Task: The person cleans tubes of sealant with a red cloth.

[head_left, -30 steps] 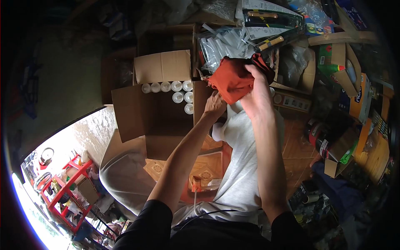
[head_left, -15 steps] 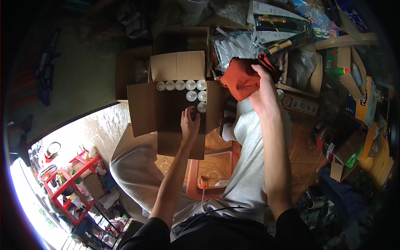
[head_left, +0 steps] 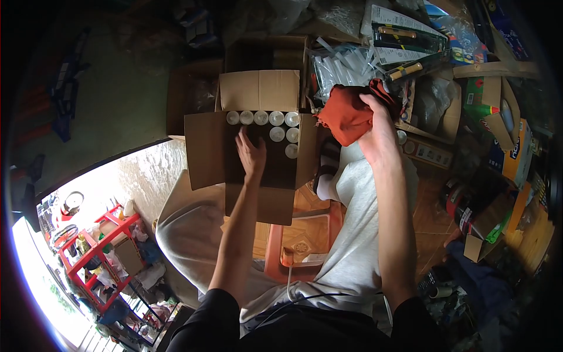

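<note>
Has a red rack (head_left: 102, 249) at the far left, crowded with mixed goods. Reaches with the left hand (head_left: 252, 157), fingers apart and loosely open, over the open cardboard box (head_left: 205, 149). Brings those fingertips close to the round containers (head_left: 261, 118); cannot tell whether touching. Has five of these side by side along the box's far wall, two below at the right and one under those. Has a reddish stool (head_left: 335, 226) near the box, between the legs. Farther right, grips a bunched orange-red cloth (head_left: 345, 117) in the right hand (head_left: 382, 136), thumb on top, other fingers mostly hidden. Has a clear bag of white pieces (head_left: 343, 69) just beyond the cloth and wooden-handled tools (head_left: 407, 69) right of that bag.
</note>
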Demonstrator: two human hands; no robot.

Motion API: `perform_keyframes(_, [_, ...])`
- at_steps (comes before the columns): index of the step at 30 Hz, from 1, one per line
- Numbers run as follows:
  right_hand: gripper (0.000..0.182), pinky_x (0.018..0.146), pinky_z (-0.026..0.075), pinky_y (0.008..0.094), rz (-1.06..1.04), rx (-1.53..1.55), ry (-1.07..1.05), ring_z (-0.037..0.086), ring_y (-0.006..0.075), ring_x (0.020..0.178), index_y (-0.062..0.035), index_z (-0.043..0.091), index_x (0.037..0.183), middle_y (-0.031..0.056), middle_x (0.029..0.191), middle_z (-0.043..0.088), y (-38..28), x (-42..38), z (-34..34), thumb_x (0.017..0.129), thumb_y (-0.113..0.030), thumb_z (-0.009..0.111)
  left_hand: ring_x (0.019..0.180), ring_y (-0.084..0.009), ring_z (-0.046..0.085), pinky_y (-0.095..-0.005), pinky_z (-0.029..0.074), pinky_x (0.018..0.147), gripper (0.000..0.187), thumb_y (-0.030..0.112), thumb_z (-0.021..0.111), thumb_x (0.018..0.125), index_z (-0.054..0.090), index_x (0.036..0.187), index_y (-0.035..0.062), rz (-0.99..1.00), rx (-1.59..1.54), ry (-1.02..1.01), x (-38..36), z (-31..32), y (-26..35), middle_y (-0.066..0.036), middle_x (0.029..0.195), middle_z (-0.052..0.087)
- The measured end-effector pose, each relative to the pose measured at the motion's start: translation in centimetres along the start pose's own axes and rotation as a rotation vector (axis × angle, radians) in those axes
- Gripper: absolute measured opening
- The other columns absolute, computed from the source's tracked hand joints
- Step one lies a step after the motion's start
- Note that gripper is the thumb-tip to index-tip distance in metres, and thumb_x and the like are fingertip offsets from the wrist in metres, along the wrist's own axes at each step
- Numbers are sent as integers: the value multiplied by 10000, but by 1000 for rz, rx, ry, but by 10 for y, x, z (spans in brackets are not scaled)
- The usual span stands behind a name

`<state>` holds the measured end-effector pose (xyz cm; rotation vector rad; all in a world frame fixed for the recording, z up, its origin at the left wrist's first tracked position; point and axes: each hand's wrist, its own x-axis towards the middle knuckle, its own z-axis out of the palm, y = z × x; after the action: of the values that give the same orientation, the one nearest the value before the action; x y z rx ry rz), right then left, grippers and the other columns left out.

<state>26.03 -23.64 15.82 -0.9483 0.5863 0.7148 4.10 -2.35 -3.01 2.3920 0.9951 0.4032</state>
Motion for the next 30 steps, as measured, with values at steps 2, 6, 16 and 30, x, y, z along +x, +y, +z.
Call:
perform_keyframes(2, [275,903,485,345,-3,-15,14,594,167,1031,-79,585,1129,52,1110,622,0,1,1,910,-233,649,1116,-451,516,-511,446,950,752,125,680,805,301,1454,105,-97,90,-16,17,-4,-10,-250,1200,492])
perform_keyframes(6, [283,909,479,341,-5,-2,8,591,167,1034,-80,585,1137,48,1110,620,1,-1,1,906,-228,654,1088,-497,546,-549,465,911,904,164,679,796,140,1522,186,-279,160,-293,51,-20,-25,-315,1176,540])
perform_keyframes(16, [261,937,449,322,-11,-54,32,578,147,1036,-89,604,1110,27,1112,620,5,3,6,899,-231,663,972,-532,602,-572,480,847,625,338,659,865,290,1279,49,-370,241,-280,32,-14,-45,-342,1015,632])
perform_keyframes(30, [171,890,512,340,19,-24,-101,630,182,995,-51,603,1075,60,1068,648,15,7,13,943,-149,557,1001,-278,669,-388,525,858,580,257,811,726,598,1227,55,-279,-73,-301,-13,-207,43,-180,1071,683])
